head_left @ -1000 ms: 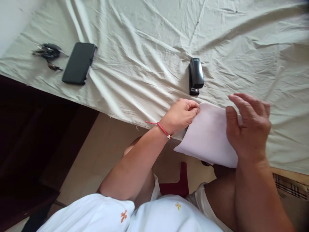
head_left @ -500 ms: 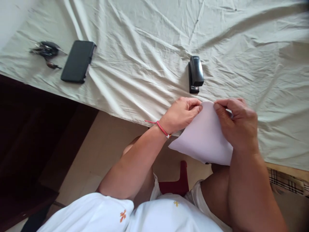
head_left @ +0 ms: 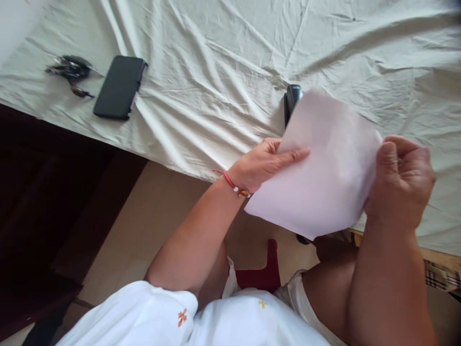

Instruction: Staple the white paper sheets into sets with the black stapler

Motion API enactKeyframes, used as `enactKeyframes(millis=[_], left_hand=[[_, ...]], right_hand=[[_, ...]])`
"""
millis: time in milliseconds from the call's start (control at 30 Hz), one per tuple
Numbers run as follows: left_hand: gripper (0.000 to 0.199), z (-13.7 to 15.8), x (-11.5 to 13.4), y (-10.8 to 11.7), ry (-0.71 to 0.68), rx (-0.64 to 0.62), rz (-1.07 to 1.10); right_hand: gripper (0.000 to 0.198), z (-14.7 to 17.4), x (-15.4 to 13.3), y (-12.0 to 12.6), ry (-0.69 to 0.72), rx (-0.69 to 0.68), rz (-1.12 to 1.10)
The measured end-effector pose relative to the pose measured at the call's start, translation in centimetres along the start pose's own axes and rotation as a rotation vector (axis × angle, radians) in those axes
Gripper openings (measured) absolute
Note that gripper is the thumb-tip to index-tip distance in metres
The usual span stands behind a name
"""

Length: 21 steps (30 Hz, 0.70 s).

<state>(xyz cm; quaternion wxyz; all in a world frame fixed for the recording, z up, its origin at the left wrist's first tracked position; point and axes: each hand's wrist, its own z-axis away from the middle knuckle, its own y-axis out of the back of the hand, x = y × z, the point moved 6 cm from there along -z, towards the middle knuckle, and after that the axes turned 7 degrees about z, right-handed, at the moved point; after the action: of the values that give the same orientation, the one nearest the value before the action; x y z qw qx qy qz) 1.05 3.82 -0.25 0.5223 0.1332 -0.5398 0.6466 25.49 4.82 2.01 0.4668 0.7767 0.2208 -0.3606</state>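
A white sheet of paper (head_left: 320,178) is held tilted over the table's front edge. My left hand (head_left: 264,163) grips its left side, with the thumb on top and the fingers underneath. At the right edge of the sheet, my right hand (head_left: 403,178) pinches the paper between closed fingers, slightly smeared by motion. Behind the paper's upper left edge stands a black stapler (head_left: 293,98); its front part is hidden by the sheet.
A dark phone in a case (head_left: 119,89) lies on the left of the cream cloth (head_left: 201,86), beside a bunch of keys (head_left: 72,72). A dark cabinet (head_left: 43,202) stands low at left. Below the table edge shows a red chair part (head_left: 262,274).
The paper has swung up and opened out flatter, now covering part of the stapler. My right hand has moved right; my left thumb now lies along the sheet.
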Motion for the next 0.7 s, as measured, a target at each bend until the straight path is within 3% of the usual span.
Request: enactKeyframes(millis=[167, 300, 367, 500, 700], left_hand=[[0.016, -0.4, 1.1, 2.3, -0.107, 0.259, 0.196], [0.018, -0.9, 0.9, 2.3, -0.126, 0.317, 0.214], [0.020, -1.0, 0.8, 1.9, -0.142, 0.288, 0.195], [0.030, -1.3, 0.5, 1.1, -0.153, 0.172, 0.144], [0.038, -1.7, -0.5, 1.3, -0.144, 0.140, 0.139]], right_hand=[[0.066, -0.2, 3.6, -0.3, -0.391, -0.179, -0.409], [0.043, 1.8, 2.7, -1.4, -0.475, -0.504, -0.400], [0.036, 2.1, 2.5, -1.5, -0.455, -0.502, -0.394], [0.034, 1.6, 2.5, -1.9, -0.380, -0.371, -0.442], [0.035, 1.6, 2.4, -1.8, -0.457, -0.461, -0.413]])
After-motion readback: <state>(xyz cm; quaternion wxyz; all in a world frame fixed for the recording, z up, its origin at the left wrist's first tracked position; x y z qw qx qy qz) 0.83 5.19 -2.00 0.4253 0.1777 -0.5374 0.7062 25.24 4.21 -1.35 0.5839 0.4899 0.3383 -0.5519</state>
